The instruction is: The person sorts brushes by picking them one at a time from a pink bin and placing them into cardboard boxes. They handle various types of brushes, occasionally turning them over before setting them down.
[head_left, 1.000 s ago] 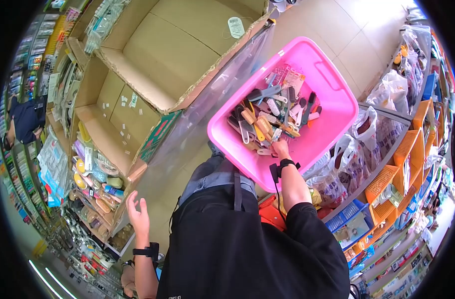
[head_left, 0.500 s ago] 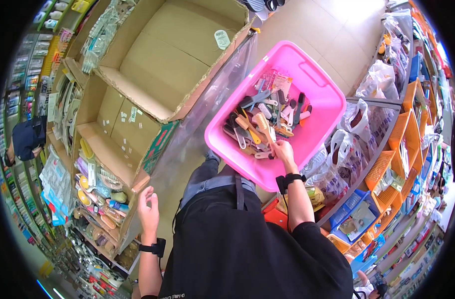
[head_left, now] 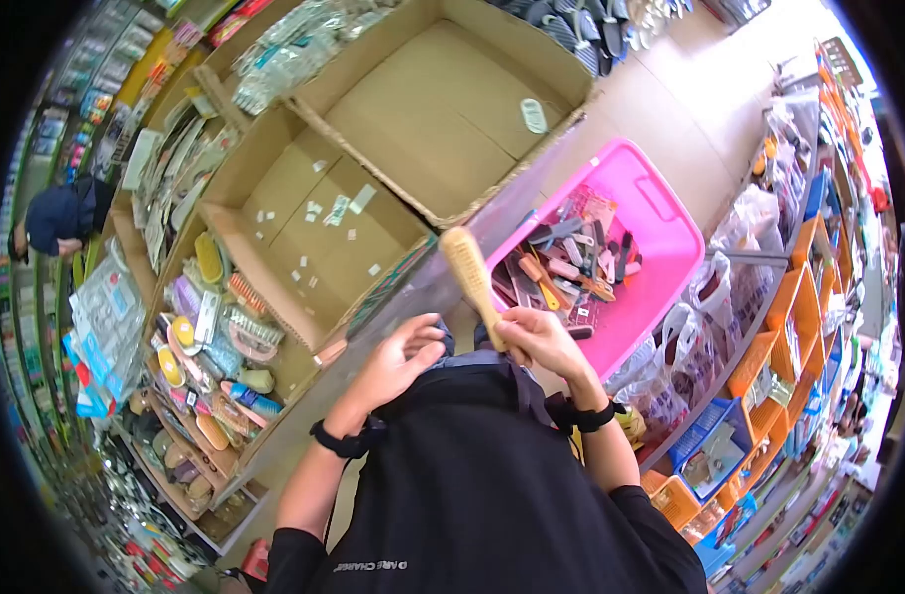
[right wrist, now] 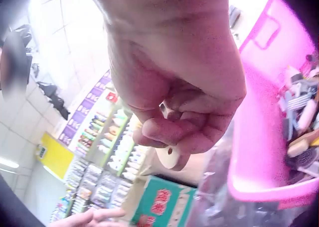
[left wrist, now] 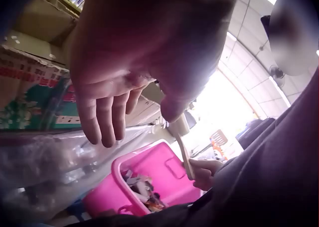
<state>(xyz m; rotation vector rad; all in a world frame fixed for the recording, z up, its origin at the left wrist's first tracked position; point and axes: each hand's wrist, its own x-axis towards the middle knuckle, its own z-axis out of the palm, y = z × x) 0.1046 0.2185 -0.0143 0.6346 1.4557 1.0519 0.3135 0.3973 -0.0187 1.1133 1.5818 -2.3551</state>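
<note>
My right hand (head_left: 547, 342) grips the handle of a pale wooden brush (head_left: 466, 265) in front of my body, its head pointing up and away. In the right wrist view the fingers curl round the handle, and its end with a small hole (right wrist: 169, 159) sticks out below them. My left hand (head_left: 403, 356) is held to the left of the brush, fingers loosely bent and holding nothing. Beyond the right hand stands a pink plastic tub (head_left: 665, 223), with several assorted brushes (head_left: 566, 259) piled inside.
On the left stand cardboard boxes with low walls; one compartment (head_left: 309, 223) has small white labels scattered in it. Nearer me, another holds packed brushes and bath items (head_left: 215, 337). Along the right side are hanging plastic bags (head_left: 675, 342) and orange baskets (head_left: 759, 346). A person (head_left: 61, 218) is far left.
My right hand has lifted the wooden brush out of the pink tub and brought it toward my body. My left hand has moved right and forward, closer to the brush.
</note>
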